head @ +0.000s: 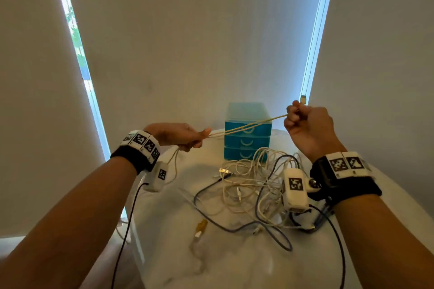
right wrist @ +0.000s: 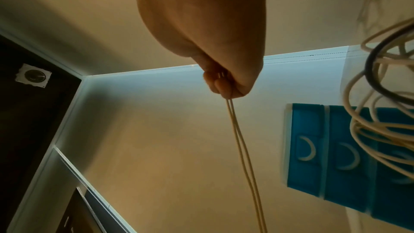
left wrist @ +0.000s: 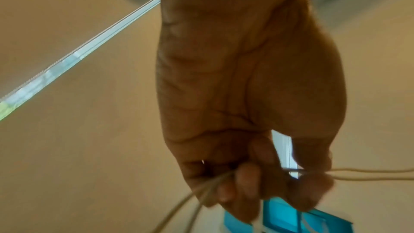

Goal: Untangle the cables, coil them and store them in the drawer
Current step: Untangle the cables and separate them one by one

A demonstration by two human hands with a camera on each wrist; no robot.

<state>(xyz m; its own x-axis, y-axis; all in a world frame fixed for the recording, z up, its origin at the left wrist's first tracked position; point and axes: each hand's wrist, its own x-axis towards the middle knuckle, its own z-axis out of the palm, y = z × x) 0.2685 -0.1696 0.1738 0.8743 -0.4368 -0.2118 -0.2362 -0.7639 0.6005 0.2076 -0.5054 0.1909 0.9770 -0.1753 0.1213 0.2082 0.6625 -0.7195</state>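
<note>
A cream cable [head: 246,126] is stretched doubled between both hands above the table. My left hand [head: 185,136] pinches its two strands at the left, and the slack hangs below the hand [left wrist: 253,182]. My right hand [head: 305,122] grips the other end in a fist [right wrist: 224,84], with the cable's plug [head: 303,99] sticking up above the knuckles. A tangle of white and dark cables [head: 253,185] lies on the white table [head: 234,263]. The blue three-drawer unit [head: 246,141] stands behind it, all drawers closed.
A short yellow connector cable [head: 200,230] lies near the table's front. A dark blue cable [head: 234,225] loops across the middle. Window blinds hang behind the table, and the table's left edge [head: 136,230] drops off near my left forearm.
</note>
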